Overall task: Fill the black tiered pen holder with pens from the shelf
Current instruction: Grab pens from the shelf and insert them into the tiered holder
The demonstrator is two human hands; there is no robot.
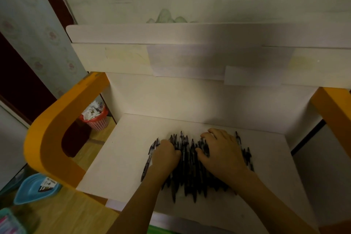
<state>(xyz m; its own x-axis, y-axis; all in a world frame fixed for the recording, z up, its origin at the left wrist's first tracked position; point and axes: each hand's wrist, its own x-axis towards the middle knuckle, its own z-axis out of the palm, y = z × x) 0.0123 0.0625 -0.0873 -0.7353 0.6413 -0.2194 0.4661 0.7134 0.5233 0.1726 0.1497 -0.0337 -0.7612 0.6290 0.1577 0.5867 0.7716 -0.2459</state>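
Note:
Several black pens (190, 165) lie side by side in a loose heap on the pale wooden shelf (123, 157), tips pointing away from me. My left hand (166, 155) is on the heap's left side with its fingers curled round some of the pens. My right hand (220, 152) lies on the right part of the heap, fingers bent and spread over the pens, thumb tucked in among them. The black tiered pen holder is not in view.
Orange curved side frames stand at the shelf's left (51, 138) and right (334, 108). A paler back panel (190, 59) rises behind. On the floor to the left are a red waste basket (96, 118) full of paper and a blue dish (36, 188).

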